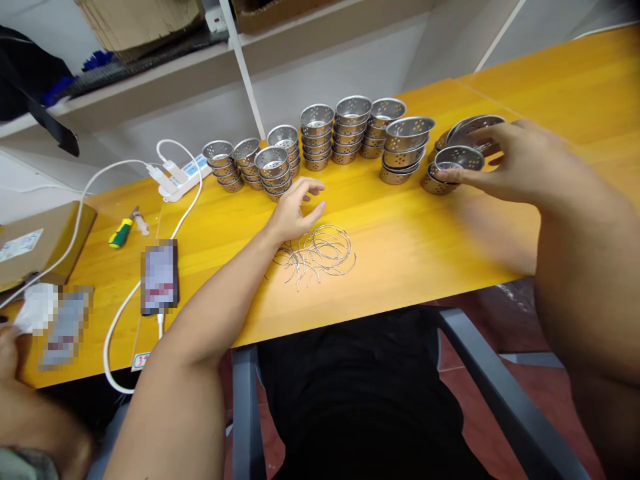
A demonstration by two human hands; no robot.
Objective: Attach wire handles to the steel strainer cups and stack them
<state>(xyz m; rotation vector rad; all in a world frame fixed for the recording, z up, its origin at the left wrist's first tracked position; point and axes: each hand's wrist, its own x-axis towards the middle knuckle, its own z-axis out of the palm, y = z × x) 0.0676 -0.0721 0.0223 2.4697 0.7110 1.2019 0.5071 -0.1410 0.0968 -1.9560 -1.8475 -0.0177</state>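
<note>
Beside the right-hand stacks, my right hand (520, 163) has its thumb against the outside of a small perforated metal cup (459, 159) and its fingers curled round the far side. That cup sits over another one, and more metal cups (477, 123) lie tilted just behind, partly covered by my fingers. My left hand (299, 208) holds nothing; its fingers are loosely bent and apart from the thumb. It hovers between a short stack of perforated cups (273, 175) and a loose pile of thin curved metal wires (320, 253) on the yellow table.
Several stacks of perforated cups (317, 137) line the back of the table (400, 247). At left are a power strip (185, 179) with white cables, a phone (160, 277), a green-yellow screwdriver (121, 233) and a cardboard box (45, 240). Another person's arm (40, 420) rests at lower left.
</note>
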